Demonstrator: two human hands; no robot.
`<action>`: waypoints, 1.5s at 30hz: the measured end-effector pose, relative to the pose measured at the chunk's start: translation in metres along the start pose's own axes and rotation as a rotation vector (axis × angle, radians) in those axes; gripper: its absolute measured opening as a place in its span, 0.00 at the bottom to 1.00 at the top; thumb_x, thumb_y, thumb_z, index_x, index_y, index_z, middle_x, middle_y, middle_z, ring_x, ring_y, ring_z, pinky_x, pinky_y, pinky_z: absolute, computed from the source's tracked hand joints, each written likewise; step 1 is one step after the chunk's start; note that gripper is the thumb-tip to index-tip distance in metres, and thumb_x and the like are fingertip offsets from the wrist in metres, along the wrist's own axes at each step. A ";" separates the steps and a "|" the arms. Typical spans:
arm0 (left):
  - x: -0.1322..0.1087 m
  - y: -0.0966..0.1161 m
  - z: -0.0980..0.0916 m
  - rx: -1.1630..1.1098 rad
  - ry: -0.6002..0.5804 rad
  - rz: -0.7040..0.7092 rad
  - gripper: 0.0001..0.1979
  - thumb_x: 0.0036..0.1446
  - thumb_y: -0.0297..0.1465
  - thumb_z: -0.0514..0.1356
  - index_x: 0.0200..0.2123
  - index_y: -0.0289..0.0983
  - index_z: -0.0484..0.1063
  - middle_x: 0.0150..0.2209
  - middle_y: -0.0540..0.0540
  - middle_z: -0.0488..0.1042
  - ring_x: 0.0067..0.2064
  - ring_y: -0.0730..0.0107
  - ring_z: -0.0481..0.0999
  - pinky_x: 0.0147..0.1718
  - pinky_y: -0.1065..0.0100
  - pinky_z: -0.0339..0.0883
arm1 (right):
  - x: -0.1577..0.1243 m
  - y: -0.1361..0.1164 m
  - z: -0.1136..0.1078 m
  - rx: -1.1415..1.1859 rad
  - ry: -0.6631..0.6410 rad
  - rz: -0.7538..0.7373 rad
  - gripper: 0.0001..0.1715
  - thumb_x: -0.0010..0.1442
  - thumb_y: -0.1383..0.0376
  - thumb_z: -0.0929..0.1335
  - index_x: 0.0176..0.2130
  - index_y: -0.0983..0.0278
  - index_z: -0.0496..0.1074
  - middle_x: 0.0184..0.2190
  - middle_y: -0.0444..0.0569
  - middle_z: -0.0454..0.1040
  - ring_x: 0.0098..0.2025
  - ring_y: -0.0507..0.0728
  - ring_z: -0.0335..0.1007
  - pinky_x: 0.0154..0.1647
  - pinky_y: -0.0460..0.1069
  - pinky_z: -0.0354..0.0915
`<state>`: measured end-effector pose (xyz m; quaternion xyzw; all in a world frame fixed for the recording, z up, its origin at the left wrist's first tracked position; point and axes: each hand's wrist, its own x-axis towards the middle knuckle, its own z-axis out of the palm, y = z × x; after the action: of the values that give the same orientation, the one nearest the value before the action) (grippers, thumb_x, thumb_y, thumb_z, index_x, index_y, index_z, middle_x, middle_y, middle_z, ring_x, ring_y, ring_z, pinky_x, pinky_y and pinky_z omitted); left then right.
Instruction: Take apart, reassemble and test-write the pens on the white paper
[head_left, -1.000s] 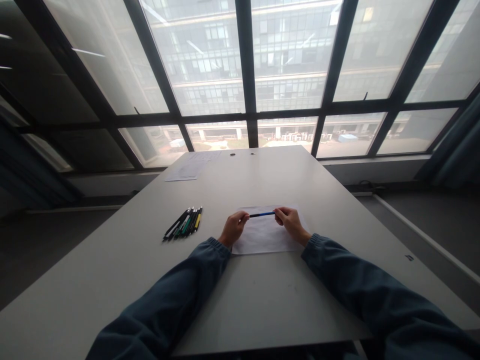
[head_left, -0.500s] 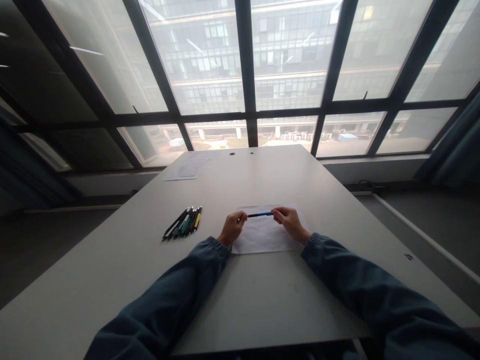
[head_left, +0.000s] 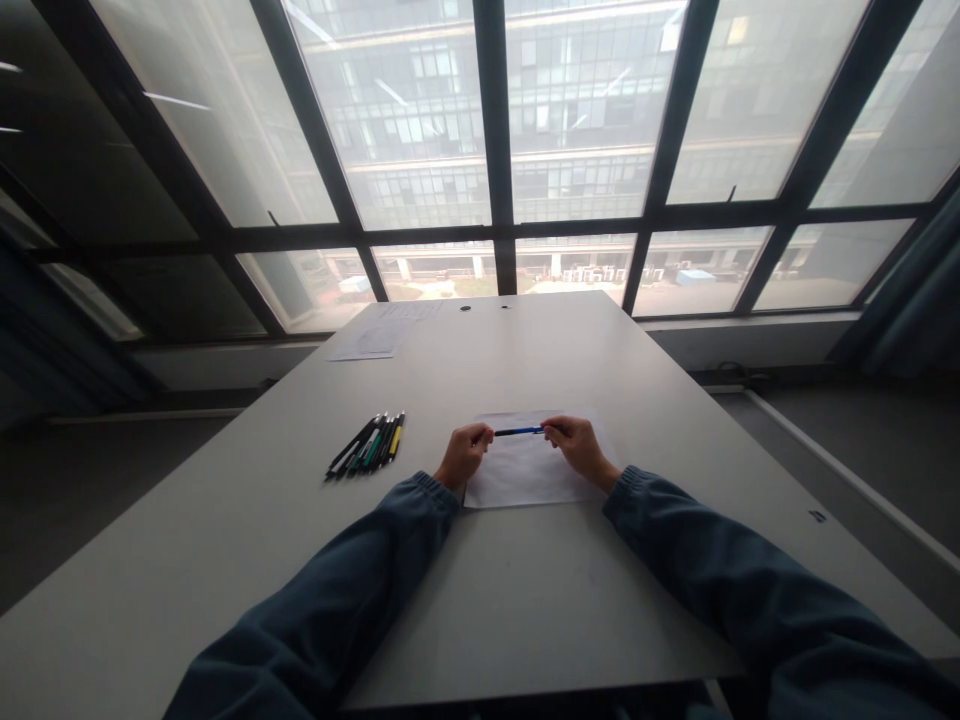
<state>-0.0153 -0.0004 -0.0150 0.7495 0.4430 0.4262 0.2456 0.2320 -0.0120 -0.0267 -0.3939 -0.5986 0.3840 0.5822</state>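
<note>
My left hand [head_left: 463, 455] pinches the blue-black pen [head_left: 519, 431] closed at its 9 o'clock end, right hand [head_left: 579, 447] at 3, seemingly keeping it level over the paper [head_left: 525, 478], other pens [head_left: 370, 450] at 9 o'clock.

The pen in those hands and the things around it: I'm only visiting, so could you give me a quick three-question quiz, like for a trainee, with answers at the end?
1. True or false: the left hand and the right hand both hold the same pen.
2. Which colours show on that pen? A) red and white; B) blue and black; C) green and yellow.
3. Fill in: seen from the person's seat, the pile of pens lies to the ____ of the sheet of paper.

Key: 1 true; 2 B; 3 left.
</note>
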 end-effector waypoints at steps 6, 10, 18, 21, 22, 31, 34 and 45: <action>0.000 0.004 0.000 0.060 -0.001 0.033 0.20 0.66 0.40 0.51 0.26 0.35 0.69 0.21 0.51 0.67 0.25 0.72 0.68 0.29 0.71 0.60 | 0.000 -0.006 0.003 0.038 0.031 0.011 0.18 0.56 0.53 0.71 0.32 0.67 0.77 0.20 0.45 0.71 0.20 0.50 0.62 0.20 0.45 0.58; 0.000 0.012 -0.001 0.225 0.020 0.124 0.17 0.67 0.40 0.51 0.32 0.36 0.71 0.27 0.50 0.71 0.29 0.71 0.69 0.31 0.71 0.61 | 0.001 -0.011 0.003 0.042 0.058 0.064 0.24 0.58 0.49 0.69 0.24 0.66 0.73 0.16 0.43 0.67 0.17 0.48 0.56 0.18 0.45 0.52; -0.002 0.015 -0.002 0.385 -0.012 0.247 0.13 0.69 0.38 0.50 0.38 0.39 0.71 0.34 0.48 0.73 0.33 0.70 0.71 0.33 0.70 0.63 | 0.000 -0.013 0.000 0.024 0.067 0.126 0.31 0.58 0.45 0.68 0.17 0.65 0.66 0.12 0.42 0.60 0.16 0.47 0.51 0.17 0.45 0.47; -0.002 0.015 -0.002 0.405 -0.041 0.281 0.14 0.69 0.38 0.50 0.35 0.39 0.70 0.33 0.48 0.72 0.33 0.70 0.71 0.33 0.71 0.62 | 0.001 -0.011 0.001 0.049 0.081 0.148 0.30 0.57 0.45 0.69 0.18 0.65 0.65 0.13 0.41 0.60 0.16 0.47 0.50 0.17 0.45 0.45; -0.002 0.014 -0.002 0.405 -0.045 0.281 0.14 0.69 0.37 0.50 0.34 0.39 0.70 0.32 0.48 0.72 0.32 0.70 0.70 0.32 0.71 0.61 | 0.001 -0.009 0.001 0.051 0.081 0.149 0.30 0.57 0.45 0.69 0.18 0.65 0.65 0.13 0.41 0.60 0.16 0.47 0.49 0.17 0.45 0.45; -0.002 0.005 0.004 0.280 -0.065 0.221 0.21 0.69 0.38 0.47 0.24 0.37 0.64 0.23 0.51 0.65 0.26 0.72 0.62 0.28 0.70 0.56 | 0.001 -0.002 0.001 0.012 0.069 0.067 0.25 0.56 0.49 0.70 0.21 0.67 0.72 0.16 0.43 0.65 0.18 0.48 0.53 0.19 0.45 0.49; -0.002 0.005 0.002 0.241 -0.085 0.185 0.22 0.69 0.38 0.46 0.24 0.36 0.64 0.22 0.52 0.64 0.25 0.73 0.61 0.27 0.70 0.55 | 0.003 -0.003 0.002 0.038 0.075 0.050 0.22 0.55 0.50 0.71 0.26 0.67 0.76 0.17 0.44 0.68 0.19 0.49 0.57 0.20 0.45 0.54; 0.004 0.005 0.002 0.050 0.035 0.077 0.17 0.61 0.43 0.59 0.48 0.39 0.73 0.36 0.48 0.78 0.34 0.70 0.75 0.30 0.71 0.67 | 0.005 -0.001 0.001 0.067 0.171 0.042 0.22 0.53 0.50 0.72 0.32 0.67 0.79 0.20 0.47 0.72 0.21 0.51 0.64 0.21 0.46 0.61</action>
<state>-0.0105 0.0002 -0.0107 0.7645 0.4286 0.4370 0.2022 0.2306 -0.0073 -0.0240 -0.4182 -0.5253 0.3808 0.6358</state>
